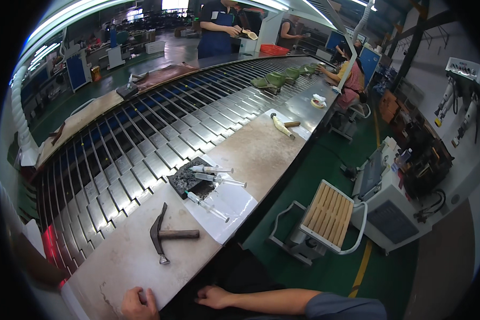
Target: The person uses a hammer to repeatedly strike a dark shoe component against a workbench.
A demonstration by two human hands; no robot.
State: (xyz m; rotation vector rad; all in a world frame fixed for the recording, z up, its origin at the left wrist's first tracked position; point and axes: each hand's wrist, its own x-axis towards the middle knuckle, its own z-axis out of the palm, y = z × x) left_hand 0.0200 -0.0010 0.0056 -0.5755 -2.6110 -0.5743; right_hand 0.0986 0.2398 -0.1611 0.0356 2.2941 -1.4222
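Observation:
My left hand [140, 304] rests on the near end of a worn beige board [120, 266], thumb apart from the fingers, holding nothing. Against my dark clothing, just off the board's edge, my right hand [213, 296] lies with curled fingers and nothing visible in it. The thing nearest both hands is a cobbler's hammer [159, 234] with a wooden handle, lying on the board. Farther on, three clear syringes [208, 207] lie on white paper [234, 205] and a dark, crusted block [184, 178].
A slatted metal conveyor [144, 154] runs along the left, with green shoe parts [274, 81] at its far end. Another hammer [280, 127] and a tape roll [318, 103] lie beyond. A slatted stool [329, 216] stands right; co-workers [352, 80] are at the far end.

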